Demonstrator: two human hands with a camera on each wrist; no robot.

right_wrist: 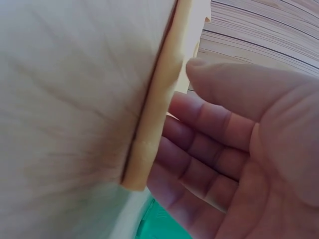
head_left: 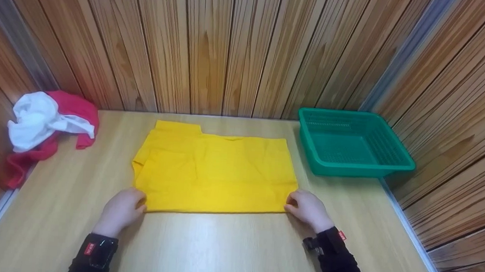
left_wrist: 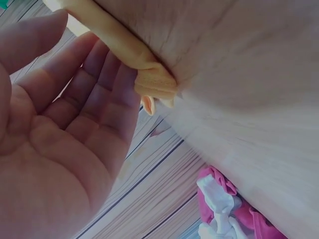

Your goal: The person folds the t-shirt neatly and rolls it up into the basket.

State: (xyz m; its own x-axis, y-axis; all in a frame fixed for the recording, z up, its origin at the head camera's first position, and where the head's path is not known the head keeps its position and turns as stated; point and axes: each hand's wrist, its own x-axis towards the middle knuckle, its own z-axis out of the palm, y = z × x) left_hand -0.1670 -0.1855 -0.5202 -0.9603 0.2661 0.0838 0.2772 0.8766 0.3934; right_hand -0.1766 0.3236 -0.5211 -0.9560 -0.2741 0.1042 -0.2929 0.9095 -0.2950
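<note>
A yellow T-shirt, folded into a rough rectangle, lies flat on the table, with what looks like a sleeve sticking out at its far left. At the near left corner, my left hand touches the cloth. Its slightly bent fingers rest along the edge, thumb apart from them. My right hand is at the near right corner, its fingertips against the folded edge and its thumb close to the cloth. Neither wrist view shows cloth pinched between thumb and fingers.
A green plastic basket stands at the back right, beside the shirt. Crumpled red cloth and white cloth lie heaped at the back left. Wood-panelled walls close off the table at the back and sides.
</note>
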